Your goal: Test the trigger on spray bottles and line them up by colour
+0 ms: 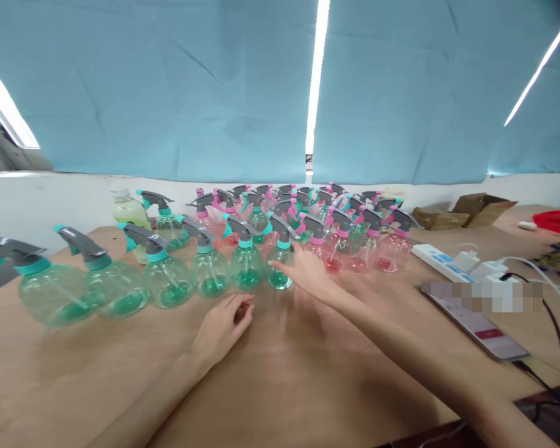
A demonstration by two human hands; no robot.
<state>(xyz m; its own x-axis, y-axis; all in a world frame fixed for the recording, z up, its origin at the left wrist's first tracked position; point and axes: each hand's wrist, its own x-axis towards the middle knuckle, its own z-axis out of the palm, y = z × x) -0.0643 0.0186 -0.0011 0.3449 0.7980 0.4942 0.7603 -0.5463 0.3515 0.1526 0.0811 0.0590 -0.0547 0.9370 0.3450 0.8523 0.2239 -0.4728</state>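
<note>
Spray bottles with grey triggers stand in rows on the wooden table [74, 386]. The front row holds green-tinted bottles with teal collars [168, 280], and pink-tinted bottles with pink collars [336, 252] stand behind and to the right. My right hand [305, 270] reaches forward with its fingers spread against the green bottle [280, 270] at the row's right end, its thumb near the neck. Whether it grips that bottle is unclear. My left hand [224, 330] rests on the table with loosely curled fingers, holding nothing, just in front of the green row.
To the right lie a white power strip [441, 261] with plugged-in adapters and a phone [476, 326], partly blurred out, with cables nearby. Flattened cardboard [483, 208] and a red object [557, 223] sit at the back right. A pale yellow-green bottle [128, 211] stands at the back left.
</note>
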